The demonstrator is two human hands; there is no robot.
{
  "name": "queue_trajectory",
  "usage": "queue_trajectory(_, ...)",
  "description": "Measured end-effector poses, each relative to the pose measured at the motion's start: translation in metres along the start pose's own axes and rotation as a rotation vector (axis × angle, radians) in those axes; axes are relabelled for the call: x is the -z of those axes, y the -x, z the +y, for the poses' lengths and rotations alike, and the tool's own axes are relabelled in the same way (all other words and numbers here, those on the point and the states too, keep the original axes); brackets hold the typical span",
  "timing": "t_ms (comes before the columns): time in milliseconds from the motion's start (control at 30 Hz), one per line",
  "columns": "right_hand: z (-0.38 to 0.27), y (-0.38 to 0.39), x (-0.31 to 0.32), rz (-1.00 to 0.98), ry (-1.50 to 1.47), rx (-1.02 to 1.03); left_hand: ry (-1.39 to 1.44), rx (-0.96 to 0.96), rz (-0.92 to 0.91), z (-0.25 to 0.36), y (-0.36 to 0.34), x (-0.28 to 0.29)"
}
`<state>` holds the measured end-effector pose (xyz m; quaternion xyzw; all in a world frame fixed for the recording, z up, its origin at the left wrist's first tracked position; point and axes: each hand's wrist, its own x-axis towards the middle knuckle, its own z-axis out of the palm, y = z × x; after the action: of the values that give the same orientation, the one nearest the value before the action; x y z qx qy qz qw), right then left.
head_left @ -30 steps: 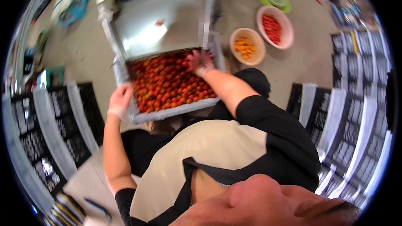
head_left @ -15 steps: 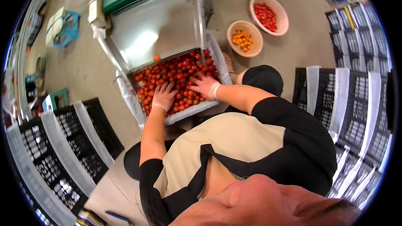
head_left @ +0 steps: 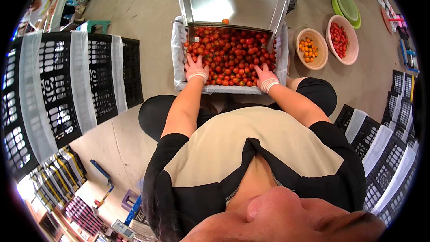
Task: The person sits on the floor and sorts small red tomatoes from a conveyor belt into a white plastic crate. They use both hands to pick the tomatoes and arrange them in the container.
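Observation:
Many small red cherry tomatoes [head_left: 233,56] fill a crate whose pale liner [head_left: 178,51] is folded over its sides. On the heap's near left part rests my left hand [head_left: 195,68], fingers spread and partly sunk among the fruit. My right hand [head_left: 266,76] lies at the near right corner of the heap, its fingers also apart and touching tomatoes. Pale bands circle both wrists. Neither hand is closed round a tomato. Above the crate's far side slopes a metal chute [head_left: 235,2], with a single orange-red tomato [head_left: 225,21] at its lower lip.
Right of the crate stand a peach bowl [head_left: 324,50] of orange tomatoes and a pink bowl [head_left: 354,54] of red ones. Green basins [head_left: 347,6] sit behind them. Stacked black crates with white liners rise at my left [head_left: 101,76] and right [head_left: 378,152].
My view has swung, so the crate now appears straight ahead. My hands have moved farther apart, the left to the left side and the right to the near right corner.

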<state>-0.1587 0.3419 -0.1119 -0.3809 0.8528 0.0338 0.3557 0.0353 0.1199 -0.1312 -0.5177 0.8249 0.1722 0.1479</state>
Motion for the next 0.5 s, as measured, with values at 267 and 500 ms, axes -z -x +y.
queue_trajectory(267,-0.023,0.013,-0.022,0.022,0.079,0.026,-0.093,-0.078,-0.339,0.056,0.056,-0.006)
queue_trajectory(500,-0.027,0.009,-0.043,-0.11,-0.074,0.192,-0.033,-0.516,-0.549,0.056,0.059,-0.021)
